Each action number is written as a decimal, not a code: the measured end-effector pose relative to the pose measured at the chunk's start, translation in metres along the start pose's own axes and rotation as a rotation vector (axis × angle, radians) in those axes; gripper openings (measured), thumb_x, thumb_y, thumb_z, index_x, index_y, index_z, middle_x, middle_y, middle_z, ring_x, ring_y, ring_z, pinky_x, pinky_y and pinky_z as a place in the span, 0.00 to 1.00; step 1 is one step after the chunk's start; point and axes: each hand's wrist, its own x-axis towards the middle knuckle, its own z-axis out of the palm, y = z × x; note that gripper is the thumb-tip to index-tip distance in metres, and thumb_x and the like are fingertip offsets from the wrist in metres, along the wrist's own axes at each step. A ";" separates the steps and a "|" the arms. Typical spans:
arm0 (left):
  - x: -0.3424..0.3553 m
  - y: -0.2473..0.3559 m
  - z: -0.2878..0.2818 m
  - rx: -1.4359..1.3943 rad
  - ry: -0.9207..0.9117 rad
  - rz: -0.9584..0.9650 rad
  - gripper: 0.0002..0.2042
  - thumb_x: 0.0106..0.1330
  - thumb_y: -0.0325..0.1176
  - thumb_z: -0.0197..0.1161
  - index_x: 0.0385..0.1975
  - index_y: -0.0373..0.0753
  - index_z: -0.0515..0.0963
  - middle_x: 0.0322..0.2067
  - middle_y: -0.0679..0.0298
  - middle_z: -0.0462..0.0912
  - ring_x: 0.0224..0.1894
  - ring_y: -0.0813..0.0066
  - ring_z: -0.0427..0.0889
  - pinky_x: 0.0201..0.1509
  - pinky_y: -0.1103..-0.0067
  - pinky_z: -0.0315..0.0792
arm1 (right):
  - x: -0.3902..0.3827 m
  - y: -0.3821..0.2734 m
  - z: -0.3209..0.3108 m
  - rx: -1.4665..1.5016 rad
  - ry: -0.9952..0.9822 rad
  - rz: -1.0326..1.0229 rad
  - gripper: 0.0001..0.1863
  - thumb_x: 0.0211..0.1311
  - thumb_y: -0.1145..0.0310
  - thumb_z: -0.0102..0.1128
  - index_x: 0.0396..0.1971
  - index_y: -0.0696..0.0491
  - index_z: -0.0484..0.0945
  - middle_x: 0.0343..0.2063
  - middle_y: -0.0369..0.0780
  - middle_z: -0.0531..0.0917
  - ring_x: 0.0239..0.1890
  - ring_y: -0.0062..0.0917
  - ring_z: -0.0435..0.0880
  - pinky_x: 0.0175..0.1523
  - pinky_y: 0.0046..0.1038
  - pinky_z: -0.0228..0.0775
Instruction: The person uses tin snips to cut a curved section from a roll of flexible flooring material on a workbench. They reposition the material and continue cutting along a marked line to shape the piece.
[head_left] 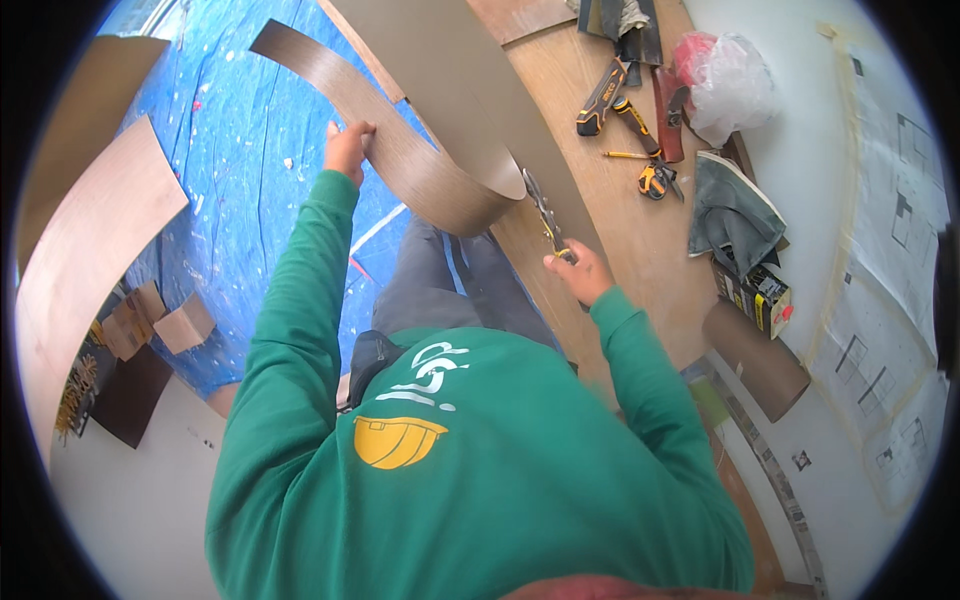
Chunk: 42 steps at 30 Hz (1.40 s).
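My left hand (347,150) grips a long curved wood-grain strip (420,175) by its edge at the upper middle; the strip's far end rises to the upper left. My right hand (578,268) is closed on yellow-and-black metal snips (545,215), whose jaws point up beside the strip's curved right end. Under and beside the strip lies a large grey-brown sheet (470,85) on a wooden work surface (630,260).
Blue plastic sheeting (220,110), a pale board (95,250) and cardboard (140,320) lie left. On the right are a knife (603,100), tape measure (657,180), plastic bag (735,85), dark cloth (730,210) and brown roll (755,355), beside a wall with taped drawings (875,260).
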 end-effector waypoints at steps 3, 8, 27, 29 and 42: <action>-0.001 0.002 0.014 -0.119 0.074 0.117 0.52 0.65 0.37 0.69 0.83 0.36 0.41 0.76 0.41 0.60 0.74 0.48 0.69 0.76 0.58 0.65 | 0.022 -0.004 0.001 0.026 -0.043 -0.044 0.28 0.66 0.53 0.72 0.56 0.59 0.81 0.39 0.40 0.85 0.40 0.26 0.82 0.50 0.30 0.75; -0.002 -0.006 0.018 0.599 0.395 0.550 0.37 0.69 0.42 0.70 0.76 0.36 0.65 0.71 0.45 0.71 0.68 0.53 0.77 0.72 0.64 0.70 | 0.045 -0.010 -0.005 0.051 -0.125 -0.029 0.29 0.66 0.53 0.72 0.56 0.60 0.81 0.39 0.42 0.86 0.40 0.27 0.81 0.50 0.32 0.75; -0.121 -0.004 0.061 1.130 -0.458 1.174 0.24 0.53 0.57 0.76 0.41 0.44 0.87 0.67 0.58 0.79 0.77 0.49 0.66 0.81 0.43 0.47 | 0.044 -0.030 -0.014 0.090 -0.142 0.002 0.26 0.67 0.60 0.72 0.58 0.62 0.80 0.37 0.38 0.85 0.38 0.19 0.80 0.46 0.27 0.75; -0.108 0.000 0.058 1.138 -0.442 1.160 0.24 0.58 0.57 0.69 0.45 0.44 0.87 0.71 0.57 0.76 0.78 0.45 0.64 0.81 0.43 0.47 | 0.046 -0.024 -0.013 0.104 -0.132 -0.009 0.25 0.67 0.61 0.73 0.56 0.62 0.80 0.36 0.37 0.85 0.36 0.19 0.80 0.45 0.27 0.75; -0.075 0.006 0.076 1.158 -0.299 1.153 0.24 0.59 0.34 0.56 0.55 0.38 0.83 0.71 0.56 0.75 0.77 0.50 0.66 0.83 0.47 0.49 | 0.067 -0.034 -0.007 0.028 -0.087 -0.074 0.23 0.73 0.51 0.68 0.46 0.59 0.81 0.27 0.35 0.79 0.31 0.17 0.75 0.39 0.27 0.71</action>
